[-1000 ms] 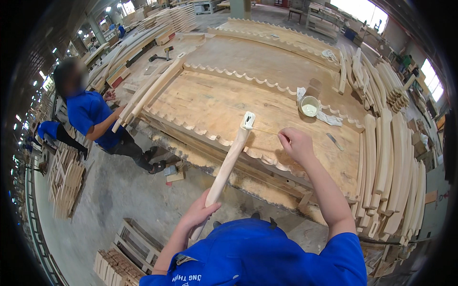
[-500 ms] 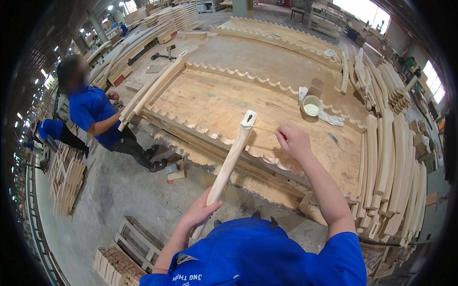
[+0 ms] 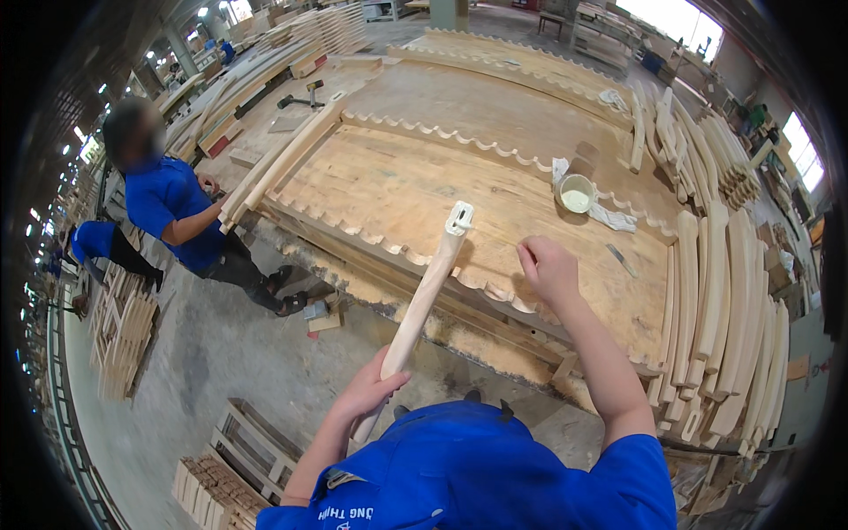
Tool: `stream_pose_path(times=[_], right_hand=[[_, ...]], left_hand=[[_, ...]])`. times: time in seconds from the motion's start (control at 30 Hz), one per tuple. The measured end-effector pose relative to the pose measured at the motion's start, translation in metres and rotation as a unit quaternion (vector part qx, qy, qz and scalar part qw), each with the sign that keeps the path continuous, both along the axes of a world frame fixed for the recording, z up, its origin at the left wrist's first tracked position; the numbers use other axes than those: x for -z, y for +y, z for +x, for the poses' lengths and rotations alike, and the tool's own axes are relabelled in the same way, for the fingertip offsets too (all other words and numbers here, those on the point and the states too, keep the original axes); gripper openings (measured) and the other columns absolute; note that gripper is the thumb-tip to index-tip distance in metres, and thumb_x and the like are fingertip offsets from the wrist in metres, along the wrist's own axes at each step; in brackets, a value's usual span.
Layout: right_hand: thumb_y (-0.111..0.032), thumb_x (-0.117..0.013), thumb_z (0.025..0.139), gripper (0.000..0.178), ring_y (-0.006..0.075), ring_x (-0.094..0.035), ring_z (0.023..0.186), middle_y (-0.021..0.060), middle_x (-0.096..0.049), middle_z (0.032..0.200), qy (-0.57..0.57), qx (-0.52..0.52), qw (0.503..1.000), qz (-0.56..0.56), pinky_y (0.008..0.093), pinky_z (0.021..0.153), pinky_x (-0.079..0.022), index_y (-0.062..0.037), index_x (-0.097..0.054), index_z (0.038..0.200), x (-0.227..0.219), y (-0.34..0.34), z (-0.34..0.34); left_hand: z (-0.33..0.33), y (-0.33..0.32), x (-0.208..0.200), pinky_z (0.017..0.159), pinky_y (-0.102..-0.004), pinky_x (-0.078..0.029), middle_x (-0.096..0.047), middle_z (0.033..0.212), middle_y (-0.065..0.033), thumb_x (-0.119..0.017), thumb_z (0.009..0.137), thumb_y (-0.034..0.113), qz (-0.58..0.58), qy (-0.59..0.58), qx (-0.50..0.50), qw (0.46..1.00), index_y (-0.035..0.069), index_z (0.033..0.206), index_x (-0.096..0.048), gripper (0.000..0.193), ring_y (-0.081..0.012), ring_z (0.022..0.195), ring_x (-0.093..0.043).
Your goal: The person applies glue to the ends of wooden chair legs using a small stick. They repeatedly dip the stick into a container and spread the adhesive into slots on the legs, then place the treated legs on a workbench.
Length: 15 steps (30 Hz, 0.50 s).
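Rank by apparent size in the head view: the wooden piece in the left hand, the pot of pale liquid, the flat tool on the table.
1. Wooden piece, by far
2. Pot
3. Flat tool, a narrow strip

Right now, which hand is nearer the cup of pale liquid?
Right. The right hand is a little short of the cup; the left hand is farther back and left, gripping the bar.

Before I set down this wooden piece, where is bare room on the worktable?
Bare: the board between the two nearest scalloped rails, left of the bucket. Crowded: beside the bucket, where cloth lies, and the right end, packed with curved wooden pieces.
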State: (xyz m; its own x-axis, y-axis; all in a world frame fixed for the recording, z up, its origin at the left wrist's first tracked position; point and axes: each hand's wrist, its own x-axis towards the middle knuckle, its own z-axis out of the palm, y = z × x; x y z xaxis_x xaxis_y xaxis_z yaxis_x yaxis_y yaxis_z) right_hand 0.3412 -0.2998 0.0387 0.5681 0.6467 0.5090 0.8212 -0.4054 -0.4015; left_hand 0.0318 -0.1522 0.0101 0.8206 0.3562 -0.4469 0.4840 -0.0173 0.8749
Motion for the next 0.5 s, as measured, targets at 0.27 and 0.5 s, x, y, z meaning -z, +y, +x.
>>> stream_pose_path(times=[0.27,0.5], right_hand=[[-0.021,-0.055,0.083,0.012,0.0267,-0.059,0.067,0.0071,-0.06,0.073,0.023,0.028,0.998,0.042,0.0372,0.057,-0.046,-0.0105,-0.059,0.077,-0.01,0.015,0.005],[-0.021,-0.056,0.083,0.013,0.0273,-0.058,0.066,0.0067,-0.059,0.072,-0.018,0.003,1.0,0.015,0.0377,0.057,-0.046,-0.0102,-0.059,0.077,0.002,0.015,0.007]], left_hand=[[0.0,-0.002,0.001,0.059,-0.026,-0.045,-0.054,0.08,-0.0039,-0.06,0.082,0.025,-0.004,-0.002,-0.004,1.0,0.004,0.131,-0.035,0.059,-0.0104,0.068,-0.052],[0.002,-0.002,-0.005,0.06,-0.0261,-0.045,-0.054,0.083,-0.0041,-0.061,0.082,0.025,0.006,0.023,0.0,1.0,0.004,0.132,-0.034,0.06,-0.011,0.069,-0.053]])
